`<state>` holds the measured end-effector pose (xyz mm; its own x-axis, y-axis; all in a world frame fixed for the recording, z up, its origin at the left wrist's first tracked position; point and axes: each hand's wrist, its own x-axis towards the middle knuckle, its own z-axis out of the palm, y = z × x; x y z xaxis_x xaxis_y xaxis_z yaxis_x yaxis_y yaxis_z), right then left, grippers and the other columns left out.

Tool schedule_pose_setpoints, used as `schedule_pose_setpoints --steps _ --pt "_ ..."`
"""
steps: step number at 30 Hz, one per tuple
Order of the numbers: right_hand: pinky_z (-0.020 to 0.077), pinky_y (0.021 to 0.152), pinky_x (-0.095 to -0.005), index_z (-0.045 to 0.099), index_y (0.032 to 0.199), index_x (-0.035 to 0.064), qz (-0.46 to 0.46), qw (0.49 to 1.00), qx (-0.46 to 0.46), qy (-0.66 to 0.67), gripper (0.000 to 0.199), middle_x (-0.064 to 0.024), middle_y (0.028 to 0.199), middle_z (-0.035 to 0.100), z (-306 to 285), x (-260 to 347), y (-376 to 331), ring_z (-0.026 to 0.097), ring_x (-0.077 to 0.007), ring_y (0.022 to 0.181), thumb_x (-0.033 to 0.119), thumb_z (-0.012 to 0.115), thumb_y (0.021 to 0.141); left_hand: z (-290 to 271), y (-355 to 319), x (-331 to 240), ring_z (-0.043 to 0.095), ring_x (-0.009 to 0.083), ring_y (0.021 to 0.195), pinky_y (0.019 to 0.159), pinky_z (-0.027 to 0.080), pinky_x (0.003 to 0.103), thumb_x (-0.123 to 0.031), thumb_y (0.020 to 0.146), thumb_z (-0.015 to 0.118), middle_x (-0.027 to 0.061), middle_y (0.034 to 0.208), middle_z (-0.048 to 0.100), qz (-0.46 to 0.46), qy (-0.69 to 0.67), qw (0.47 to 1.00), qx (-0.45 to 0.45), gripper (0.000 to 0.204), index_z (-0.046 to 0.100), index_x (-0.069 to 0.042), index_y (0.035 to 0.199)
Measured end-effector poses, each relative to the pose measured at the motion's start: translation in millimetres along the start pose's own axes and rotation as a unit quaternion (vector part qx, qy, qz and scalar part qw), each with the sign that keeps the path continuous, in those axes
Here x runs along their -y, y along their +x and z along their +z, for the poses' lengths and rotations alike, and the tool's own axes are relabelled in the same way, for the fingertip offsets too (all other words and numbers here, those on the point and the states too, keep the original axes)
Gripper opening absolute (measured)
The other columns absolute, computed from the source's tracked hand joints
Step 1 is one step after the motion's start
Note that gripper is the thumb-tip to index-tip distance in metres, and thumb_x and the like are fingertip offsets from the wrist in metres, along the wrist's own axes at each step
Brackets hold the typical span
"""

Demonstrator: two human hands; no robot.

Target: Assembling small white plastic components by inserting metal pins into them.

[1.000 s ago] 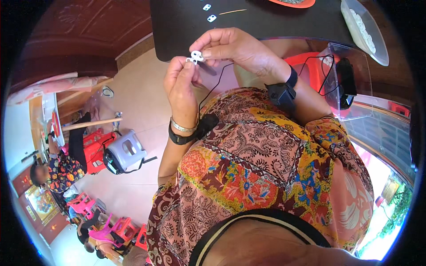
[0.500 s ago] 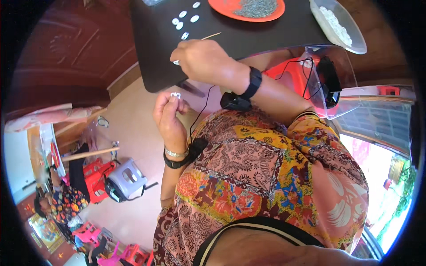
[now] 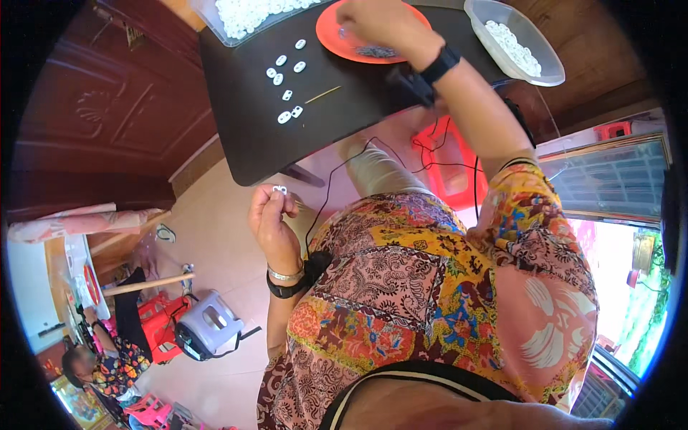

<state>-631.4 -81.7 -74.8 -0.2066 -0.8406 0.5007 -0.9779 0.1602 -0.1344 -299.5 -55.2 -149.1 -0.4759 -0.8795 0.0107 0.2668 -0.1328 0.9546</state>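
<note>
My left hand [image 3: 271,226] is raised just off the near left corner of the dark table. A small white plastic piece with openings [image 3: 279,190] is pinched between its thumb and fingers. My right hand [image 3: 387,27] reaches over an orange-red plate [image 3: 329,41], fingers bent down and drawn together at its far left part. Whatever they may hold is hidden. Small grey metal pieces [image 3: 376,52] lie heaped in the plate. Several white oval plastic pieces [image 3: 284,117] are scattered on the table, beside a thin wooden stick [image 3: 322,94].
A clear tray [image 3: 231,41] full of white pieces stands at the far left of the table [image 3: 251,154]. At the right is a translucent container [image 3: 552,64] with more. A red stool [image 3: 444,185] and a black cable [image 3: 327,190] are below. Another person [image 3: 115,365] is at lower left.
My right hand has gone from the white pieces on the table to the plate, leaving an oval piece uncovered. My left hand keeps its pinch. The view has shifted, showing more of the far-left tray.
</note>
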Motion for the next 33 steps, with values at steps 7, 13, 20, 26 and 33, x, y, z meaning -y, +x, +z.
schedule_pose_setpoints --steps 7,13,20,26,33 --pt "0.0482 0.06 -0.0418 0.068 0.078 0.0053 -0.05 0.97 0.237 -0.026 0.018 -0.0206 0.078 0.063 -10.2 -15.0 22.0 0.061 -0.036 0.07 0.016 0.062 0.065 -0.1 1.8 0.7 0.045 0.0094 0.06 0.057 0.034 0.023 -0.013 0.087 0.047 0.0016 0.064 0.049 -0.018 -0.006 1.0 -0.001 0.012 0.051 -0.004 0.079" --pt "0.0495 0.063 -0.0406 0.069 0.073 0.0023 -0.085 0.98 0.142 -0.108 0.018 -0.0193 0.081 0.066 61.1 -41.0 30.3 0.065 -0.0326 0.073 0.017 0.061 0.068 1.0 2.7 3.1 0.044 0.0088 0.06 0.056 0.034 0.022 -0.013 0.086 0.048 0.0014 0.064 0.049 -0.026 0.014 1.0 -0.002 0.012 0.051 -0.005 0.078" --pt "0.049 0.06 -0.041 0.069 0.074 0.0028 -0.076 0.924 0.349 -0.133 0.018 -0.0206 0.078 0.065 -11.1 25.5 38.2 0.064 -0.0325 0.071 0.014 0.059 0.063 -2.2 1.6 3.7 0.044 0.0084 0.059 0.056 0.035 0.022 -0.013 0.087 0.048 0.0002 0.064 0.049 -0.026 0.006 1.0 0.0 0.013 0.052 -0.005 0.077" --pt "0.0445 0.05 -0.0404 0.061 0.064 -0.0001 -0.065 0.989 0.12 0.052 0.024 -0.02 0.062 0.06 -1.5 -45.8 33.8 0.059 -0.0307 0.054 0.023 0.066 0.061 -4.6 5.9 -10.1 0.044 0.0084 0.059 0.056 0.035 0.022 -0.014 0.088 0.048 0.0 0.064 0.048 -0.016 0.017 1.0 0.008 0.015 0.052 -0.004 0.078" --pt "0.0464 0.066 -0.0232 0.059 0.09 0.0 0.019 0.846 0.227 0.481 0.015 -0.0001 0.076 0.061 -44.2 -0.9 -0.5 0.057 -0.0095 0.071 -0.001 0.059 0.075 -1.0 13.2 -20.4 0.044 0.0079 0.06 0.057 0.035 0.021 -0.014 0.089 0.049 0.0 0.065 0.05 0.001 -0.01 1.0 0.01 0.014 0.053 -0.004 0.08"
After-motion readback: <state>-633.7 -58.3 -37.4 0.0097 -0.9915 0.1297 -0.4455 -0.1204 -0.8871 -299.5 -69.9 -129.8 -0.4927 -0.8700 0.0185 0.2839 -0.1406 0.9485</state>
